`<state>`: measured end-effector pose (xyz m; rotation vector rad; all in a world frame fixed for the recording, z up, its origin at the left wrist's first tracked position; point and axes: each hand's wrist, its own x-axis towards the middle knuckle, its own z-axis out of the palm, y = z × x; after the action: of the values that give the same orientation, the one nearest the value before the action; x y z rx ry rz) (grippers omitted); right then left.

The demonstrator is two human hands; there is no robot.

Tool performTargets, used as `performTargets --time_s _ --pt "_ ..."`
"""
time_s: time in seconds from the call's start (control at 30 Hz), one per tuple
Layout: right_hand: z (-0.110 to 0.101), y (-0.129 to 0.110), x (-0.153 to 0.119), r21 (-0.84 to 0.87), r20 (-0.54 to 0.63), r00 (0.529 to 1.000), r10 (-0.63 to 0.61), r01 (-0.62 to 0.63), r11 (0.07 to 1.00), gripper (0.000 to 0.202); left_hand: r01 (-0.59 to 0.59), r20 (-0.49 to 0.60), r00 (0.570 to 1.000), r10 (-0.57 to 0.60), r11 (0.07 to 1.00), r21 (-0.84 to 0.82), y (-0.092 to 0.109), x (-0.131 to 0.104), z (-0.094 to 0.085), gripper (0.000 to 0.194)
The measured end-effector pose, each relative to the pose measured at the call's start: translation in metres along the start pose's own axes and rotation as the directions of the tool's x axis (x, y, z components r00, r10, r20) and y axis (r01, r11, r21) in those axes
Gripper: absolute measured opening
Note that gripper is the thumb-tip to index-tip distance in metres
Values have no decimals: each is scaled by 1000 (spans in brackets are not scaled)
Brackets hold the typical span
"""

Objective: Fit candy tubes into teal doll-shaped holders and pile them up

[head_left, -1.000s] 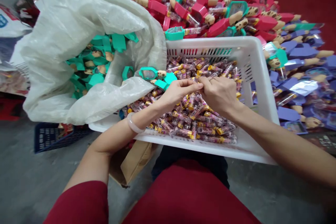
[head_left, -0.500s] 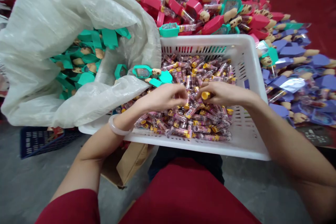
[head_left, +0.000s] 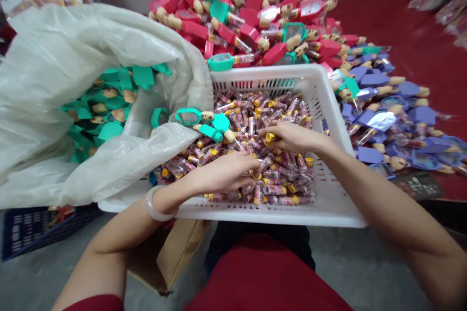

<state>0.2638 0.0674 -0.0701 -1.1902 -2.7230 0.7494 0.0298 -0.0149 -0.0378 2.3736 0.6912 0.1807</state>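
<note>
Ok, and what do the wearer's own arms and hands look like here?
Both the left hand and right hand are ungloved. A smooth, pale bangle circles the left wrist. The left sleeve is dark red, like the top; the right sleeve is out of view.

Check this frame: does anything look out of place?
Mildly: a couple of green pieces lie outside the sack, on the tubes in the white basket, while many more are inside the sack.
</note>
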Motion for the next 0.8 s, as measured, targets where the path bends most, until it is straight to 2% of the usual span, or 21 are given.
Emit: performTargets --time_s 0.07,0.1,0.2,0.27,0.37,0.47,0.57,0.67,0.8 --pt "-17 -4 -3 235 -30 998 -55 60 970 30 59 -187 979 -85 989 -136 -3 -1 -14 10" --pt "-25 -7 -6 341 -52 997 -65 79 937 32 65 -296 948 -117 981 -182 -5 -1 -18 12" --pt "-36 -21 -12 575 -107 994 -21 79 814 38 10 -570 810 -136 976 -219 -12 0 -21 19" --pt "-35 -28 -14 669 -81 997 3 52 741 40 -25 -665 739 -106 982 -185 -16 1 -18 25" --pt "-27 -35 -15 734 -75 997 16 45 678 37 -58 -727 686 -29 994 -93 -19 2 -14 29" --pt "-20 -40 -13 761 -116 993 24 73 645 34 -65 -729 683 37 998 -10 -19 1 -12 28" --pt "-16 -46 -10 761 -160 987 17 112 639 34 -81 -705 706 67 997 14 -20 1 -12 24" --pt "-12 -50 -7 735 -206 979 2 153 661 33 -57 -670 740 66 998 36 -21 2 -14 18" --pt "-9 -52 -6 704 -226 974 15 153 694 34 53 -596 803 4 995 79 -22 1 -18 12"
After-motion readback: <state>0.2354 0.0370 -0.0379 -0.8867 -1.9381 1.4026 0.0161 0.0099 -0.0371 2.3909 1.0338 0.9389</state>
